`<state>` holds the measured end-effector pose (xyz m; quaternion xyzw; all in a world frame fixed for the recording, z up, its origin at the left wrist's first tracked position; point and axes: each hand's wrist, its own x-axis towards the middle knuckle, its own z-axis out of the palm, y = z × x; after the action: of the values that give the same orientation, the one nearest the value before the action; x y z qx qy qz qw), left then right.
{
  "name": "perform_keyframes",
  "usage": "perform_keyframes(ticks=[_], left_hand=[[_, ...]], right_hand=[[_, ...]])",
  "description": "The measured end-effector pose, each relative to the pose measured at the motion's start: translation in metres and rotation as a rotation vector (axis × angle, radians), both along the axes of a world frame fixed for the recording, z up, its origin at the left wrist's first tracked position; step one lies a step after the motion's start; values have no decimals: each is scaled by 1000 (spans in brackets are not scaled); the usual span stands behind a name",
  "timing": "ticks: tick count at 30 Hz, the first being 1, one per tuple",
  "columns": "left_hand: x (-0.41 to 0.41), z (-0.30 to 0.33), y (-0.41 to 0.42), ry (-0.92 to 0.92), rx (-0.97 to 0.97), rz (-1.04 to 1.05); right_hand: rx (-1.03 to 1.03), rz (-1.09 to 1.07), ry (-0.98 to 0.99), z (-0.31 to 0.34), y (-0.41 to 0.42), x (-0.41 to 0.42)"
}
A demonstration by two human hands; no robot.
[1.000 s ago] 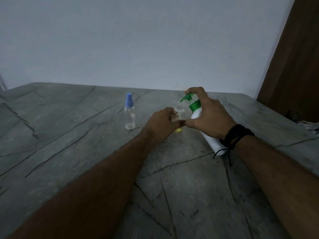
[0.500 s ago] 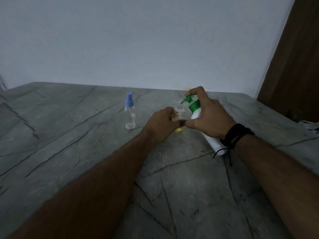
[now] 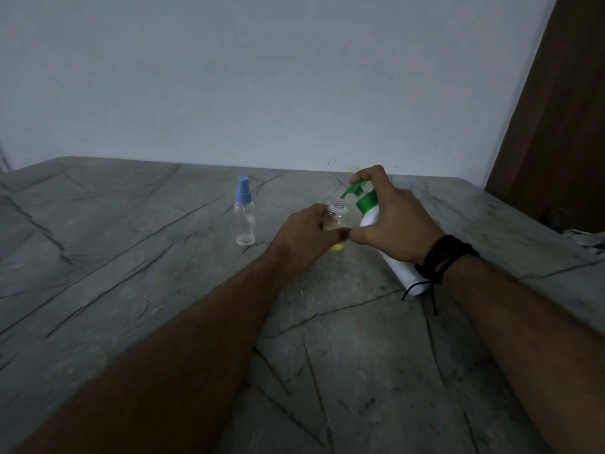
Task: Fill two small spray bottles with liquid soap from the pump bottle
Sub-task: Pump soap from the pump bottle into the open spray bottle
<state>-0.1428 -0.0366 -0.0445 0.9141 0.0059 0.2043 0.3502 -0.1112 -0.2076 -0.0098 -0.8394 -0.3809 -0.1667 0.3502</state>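
Head view: filling first open spray bottle [image 3: 338, 213], left hand [image 3: 307, 237] gripping it, right hand [image 3: 393, 221] gripping pump bottle [image 3: 376, 221]; capped spray bottle [image 3: 244, 217] standing empty

The pump bottle [image 3: 371, 221] is white with a green collar and green pump head, tilted so its spout points down at the open threaded neck of a clear small spray bottle [image 3: 339, 213], which has yellow liquid at its base. A second clear spray bottle [image 3: 245, 217], blue-capped, stands upright well left.
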Motion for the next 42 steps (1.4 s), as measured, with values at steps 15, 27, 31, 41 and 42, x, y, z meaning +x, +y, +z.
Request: perform_keyframes(ticks=[15,27,31,41,42], left_hand=[[3,-3,3,-8,-13,-16],[7,-5,4,-19,14,-12],[7,-5,4,-21,13,-11],[7,-5,3,-14,5,-16],[7,-5,3,-17,4,-14]], right_hand=[[-3,-2,-14,-1,0,0],[7,3,-9,0,-1,0],[15,4,0,0,0,-1],[20,4,4,0,0,0],[21,10,7,0,0,-1]])
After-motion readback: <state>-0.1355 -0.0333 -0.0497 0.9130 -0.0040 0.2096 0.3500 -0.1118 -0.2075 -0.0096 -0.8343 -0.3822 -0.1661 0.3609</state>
